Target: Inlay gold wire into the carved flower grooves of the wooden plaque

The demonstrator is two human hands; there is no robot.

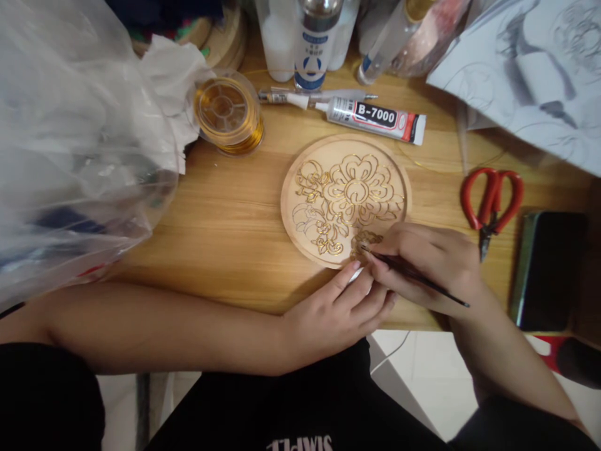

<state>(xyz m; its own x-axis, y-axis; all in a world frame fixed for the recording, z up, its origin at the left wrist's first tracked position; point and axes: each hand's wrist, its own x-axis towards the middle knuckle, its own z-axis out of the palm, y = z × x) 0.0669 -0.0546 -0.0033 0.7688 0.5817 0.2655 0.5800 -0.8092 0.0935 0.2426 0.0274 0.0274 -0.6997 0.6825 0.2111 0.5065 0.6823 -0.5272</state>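
A round wooden plate (287,210) lies on the table, its face covered with a flower pattern outlined in gold wire; some lines at its lower left look only drawn. My right hand (425,263) is closed round a thin dark tweezer-like tool (422,280), whose tip touches the pattern at the plate's lower right. Beside it, my left hand (340,304) rests at the plate's lower edge, fingers together over a small white object (357,274); whether they grip it is unclear.
Behind the plate lie a B-7000 glue tube (375,116), a pen (282,97), a spool of gold wire (228,113) and bottles (312,47). Red-handled pliers (491,200), a phone (547,269) and printed sheets (521,81) are rightward. A plastic bag (79,144) fills the left.
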